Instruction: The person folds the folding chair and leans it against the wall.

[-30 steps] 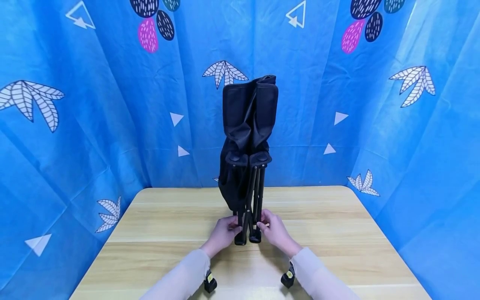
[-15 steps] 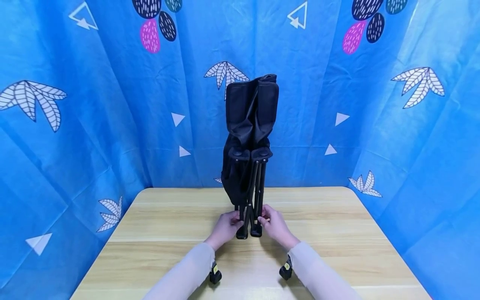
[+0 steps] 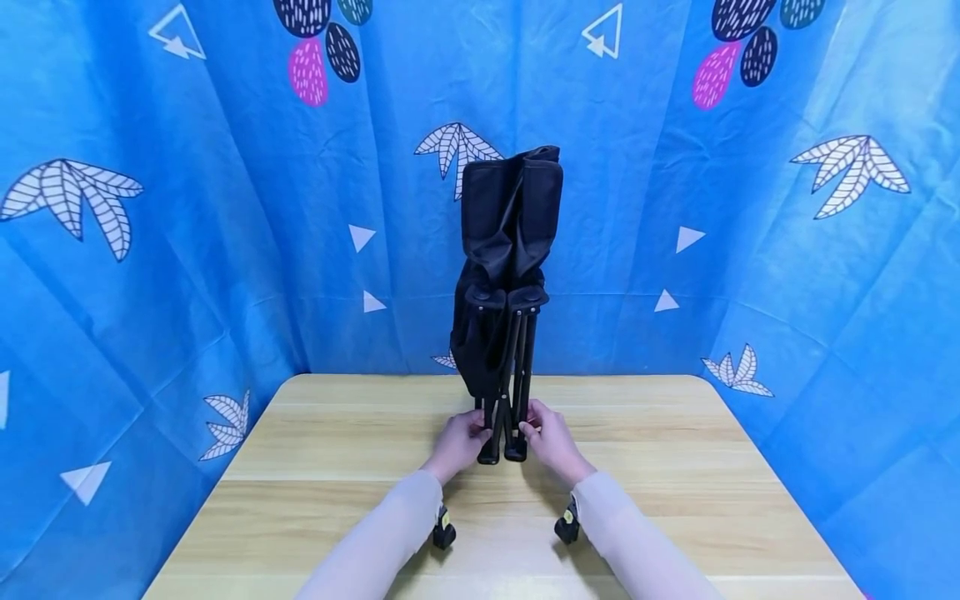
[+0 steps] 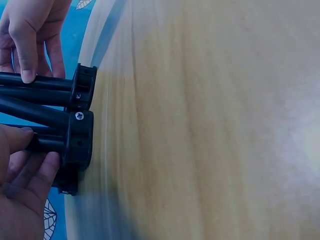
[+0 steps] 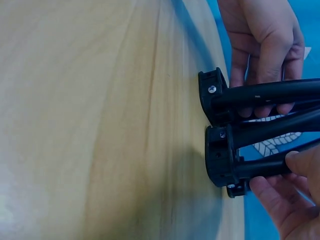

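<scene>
A folded black camping chair [image 3: 491, 342] stands upright near the middle of the table, its fabric seat bunched above thin dark legs. My left hand [image 3: 459, 442] grips a leg low down on the left side, thumb in front. On the right, my right hand [image 3: 553, 437] holds another leg with thumb and fingers. In the left wrist view, plastic feet [image 4: 80, 137] with screws cap the tubes, and the left thumb and fingers pinch one tube. The right wrist view has the right fingers [image 5: 272, 197] around a tube just above a foot [image 5: 220, 155].
A wooden table [image 3: 337, 517] with rounded far corners lies under the chair. Blue patterned curtains [image 3: 615, 208] hang behind it and at both sides. Black wrist cameras [image 3: 444, 529] sit below the sleeves.
Both hands have moved the chair farther from me across the table, and it appears slightly more to the right in the view. Their grip on the legs looks the same.
</scene>
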`<state>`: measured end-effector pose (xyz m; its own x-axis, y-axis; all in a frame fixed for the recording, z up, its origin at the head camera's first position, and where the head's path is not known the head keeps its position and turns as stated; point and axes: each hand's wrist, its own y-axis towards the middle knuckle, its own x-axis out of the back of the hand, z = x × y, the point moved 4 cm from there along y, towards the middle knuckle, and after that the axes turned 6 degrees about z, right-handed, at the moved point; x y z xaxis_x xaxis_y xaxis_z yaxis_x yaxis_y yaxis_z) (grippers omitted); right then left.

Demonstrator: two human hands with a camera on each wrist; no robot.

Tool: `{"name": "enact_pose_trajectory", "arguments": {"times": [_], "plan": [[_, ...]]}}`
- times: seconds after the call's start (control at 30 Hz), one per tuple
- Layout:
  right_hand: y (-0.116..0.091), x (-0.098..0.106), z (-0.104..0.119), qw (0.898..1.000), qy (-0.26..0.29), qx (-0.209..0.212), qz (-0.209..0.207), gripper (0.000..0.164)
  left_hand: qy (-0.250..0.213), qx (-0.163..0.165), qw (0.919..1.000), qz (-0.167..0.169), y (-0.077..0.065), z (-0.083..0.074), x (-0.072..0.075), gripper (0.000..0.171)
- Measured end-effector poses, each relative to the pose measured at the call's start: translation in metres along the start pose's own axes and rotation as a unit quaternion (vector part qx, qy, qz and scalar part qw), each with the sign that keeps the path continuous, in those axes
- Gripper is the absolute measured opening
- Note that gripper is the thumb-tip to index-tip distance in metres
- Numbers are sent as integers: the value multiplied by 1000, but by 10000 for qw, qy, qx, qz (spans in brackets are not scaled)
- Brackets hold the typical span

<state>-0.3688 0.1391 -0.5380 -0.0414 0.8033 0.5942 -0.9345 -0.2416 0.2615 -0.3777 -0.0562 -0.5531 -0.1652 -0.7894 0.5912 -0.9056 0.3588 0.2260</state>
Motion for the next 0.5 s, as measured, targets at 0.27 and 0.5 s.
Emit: {"name": "enact_pose_trajectory", "arguments": {"times": [0.27,0.5], "plan": [[11,0,-8,10000,-2,7,-84,12,41,-149,9998,-80,12,5,1,7],[21,0,-12,9999,52,-66,-106,12,143,-10,9998,-116,21,6,2,1]]}}
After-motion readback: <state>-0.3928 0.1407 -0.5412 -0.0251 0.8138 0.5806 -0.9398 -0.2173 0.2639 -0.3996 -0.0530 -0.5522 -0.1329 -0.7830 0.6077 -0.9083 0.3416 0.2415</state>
